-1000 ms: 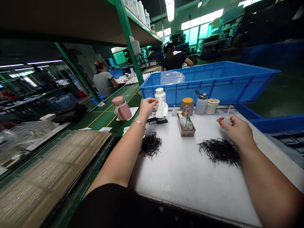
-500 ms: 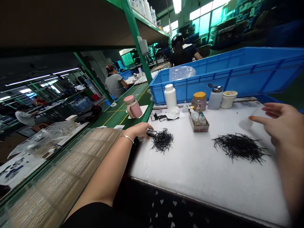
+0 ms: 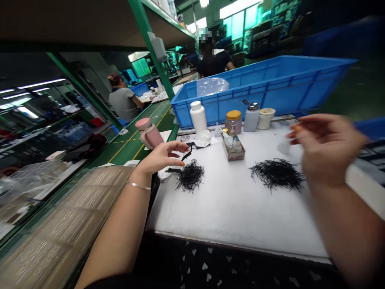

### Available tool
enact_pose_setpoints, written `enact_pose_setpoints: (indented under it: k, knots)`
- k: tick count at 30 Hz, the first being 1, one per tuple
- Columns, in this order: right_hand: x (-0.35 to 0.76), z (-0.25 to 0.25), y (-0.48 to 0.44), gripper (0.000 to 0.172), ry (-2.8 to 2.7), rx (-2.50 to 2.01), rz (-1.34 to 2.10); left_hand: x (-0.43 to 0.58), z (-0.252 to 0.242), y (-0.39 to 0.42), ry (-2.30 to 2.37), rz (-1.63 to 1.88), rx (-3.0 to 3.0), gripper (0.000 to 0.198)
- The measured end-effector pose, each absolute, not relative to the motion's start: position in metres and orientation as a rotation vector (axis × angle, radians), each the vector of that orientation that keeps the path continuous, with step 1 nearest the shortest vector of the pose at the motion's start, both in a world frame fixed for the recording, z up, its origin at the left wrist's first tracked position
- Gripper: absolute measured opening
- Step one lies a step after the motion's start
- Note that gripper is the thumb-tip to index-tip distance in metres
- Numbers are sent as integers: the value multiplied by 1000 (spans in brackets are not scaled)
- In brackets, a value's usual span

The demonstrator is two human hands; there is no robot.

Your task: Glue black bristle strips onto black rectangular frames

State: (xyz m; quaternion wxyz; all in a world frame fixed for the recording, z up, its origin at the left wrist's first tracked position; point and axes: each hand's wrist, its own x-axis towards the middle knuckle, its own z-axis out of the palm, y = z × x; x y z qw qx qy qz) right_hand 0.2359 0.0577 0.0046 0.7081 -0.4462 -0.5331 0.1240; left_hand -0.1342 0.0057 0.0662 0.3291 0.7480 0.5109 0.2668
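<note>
My left hand [image 3: 164, 157] hovers over the left edge of the white tabletop, thumb and fingers apart. Just below it lies a small black framed part [image 3: 174, 169], beside a pile of short black strips [image 3: 190, 176]. Another black frame [image 3: 187, 153] shows close behind the fingertips. My right hand [image 3: 329, 148] is raised at the right of the table, blurred, with its fingertips pinched together; what they hold, if anything, is too small to make out. A translucent whitish object [image 3: 283, 146] stands under those fingertips. A larger pile of black strips [image 3: 276, 174] lies in front of it.
A small box of bottles [image 3: 234, 154], a white bottle [image 3: 197, 117], a yellow-lidded jar [image 3: 234, 121], a grey dispenser [image 3: 252, 118] and a white tub [image 3: 266, 119] line the back. Behind is a blue crate [image 3: 255, 94]. A pink mug [image 3: 149, 133] stands left. Two co-workers sit beyond.
My left hand has let go of the small black framed part and lifted with its fingers spread. My right fingers have drawn together. The whole view has shifted, moving the scene leftward.
</note>
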Motion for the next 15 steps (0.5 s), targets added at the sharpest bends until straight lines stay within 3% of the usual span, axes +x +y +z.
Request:
enact_pose_setpoints:
  k: [2,5,7,15]
  knots:
    - [217,10,44,20,-1351,-846,677,-95,63,0,1028,988,1782,53]
    - [204,13,33,29,-1538,-771,1296,-30,55,-5,856,1149,1630,50]
    - [207,16,32,35,-1487,-712,1524,5,50,-5,790,1189,1607,49]
    - [246,20,34,25,-1340,-720,1579,50,35,11,671,1125,1518,50]
